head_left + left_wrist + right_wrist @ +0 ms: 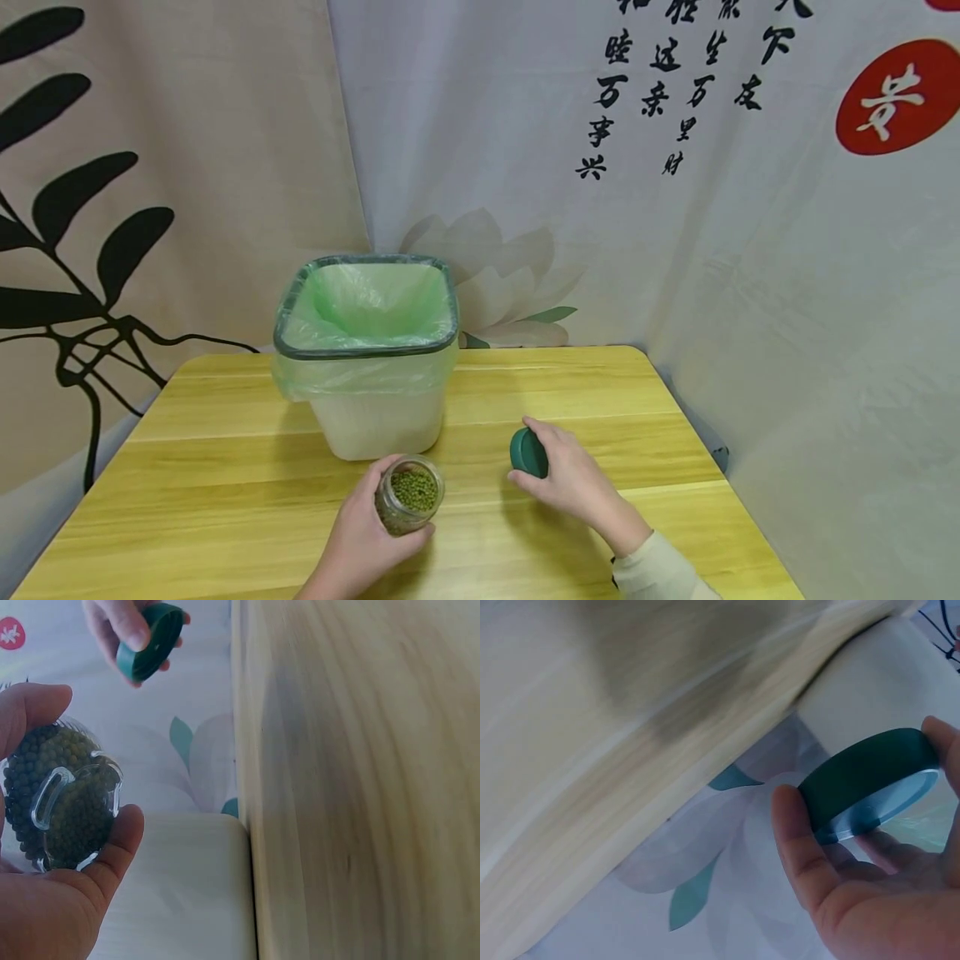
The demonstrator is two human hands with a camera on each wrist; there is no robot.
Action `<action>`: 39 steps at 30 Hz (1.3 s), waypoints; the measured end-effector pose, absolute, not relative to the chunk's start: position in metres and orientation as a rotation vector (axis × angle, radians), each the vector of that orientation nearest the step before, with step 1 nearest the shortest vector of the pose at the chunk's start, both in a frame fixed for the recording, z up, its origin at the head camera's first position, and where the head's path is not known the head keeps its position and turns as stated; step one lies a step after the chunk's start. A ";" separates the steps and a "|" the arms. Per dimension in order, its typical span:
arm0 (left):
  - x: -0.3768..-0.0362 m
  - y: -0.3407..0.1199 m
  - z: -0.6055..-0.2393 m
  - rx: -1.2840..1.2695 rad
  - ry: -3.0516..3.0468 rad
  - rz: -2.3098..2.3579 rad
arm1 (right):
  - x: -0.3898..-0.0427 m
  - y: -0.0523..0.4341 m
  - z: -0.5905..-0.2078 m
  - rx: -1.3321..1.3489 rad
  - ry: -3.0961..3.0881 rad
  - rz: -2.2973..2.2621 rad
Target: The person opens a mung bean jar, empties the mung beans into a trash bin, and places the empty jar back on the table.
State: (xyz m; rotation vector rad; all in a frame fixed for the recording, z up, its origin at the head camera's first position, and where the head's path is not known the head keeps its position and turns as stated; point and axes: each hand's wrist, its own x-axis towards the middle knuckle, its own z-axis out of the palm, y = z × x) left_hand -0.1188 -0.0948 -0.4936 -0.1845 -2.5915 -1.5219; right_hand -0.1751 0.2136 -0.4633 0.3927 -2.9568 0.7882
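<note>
Glass jar [408, 498], small, clear and round, filled with green mung beans [415, 490], stands open-mouthed on the pale wooden tabletop [225, 467], near its front edge and just in front of the bin. Your left hand [360, 542] grips it from the near side, thumb and fingers curled round its wall; the left wrist view confirms the wrap, with the beans showing through the glass base. Your right hand [573, 479] holds the dark green round plastic lid [528, 452], pinched by its rim between thumb and fingers, tilted on edge. The lid is to the right of the jar and apart from it. Behind the jar stands a white square waste bin [375, 421] lined with a translucent green plastic bag [367, 304]. A printed fabric backdrop [675, 208] hangs behind the tabletop.
</note>
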 end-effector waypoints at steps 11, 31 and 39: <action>-0.115 -0.112 -0.497 -0.191 -2.581 -1.432 | -0.191 0.232 -0.476 0.293 -3.009 0.706; -0.112 -0.140 -0.491 -0.217 -2.582 -1.230 | -0.217 0.263 -0.494 0.184 -3.120 0.545; -0.111 -0.140 -0.490 -0.217 -2.577 -1.202 | -0.222 0.270 -0.497 0.180 -3.167 0.465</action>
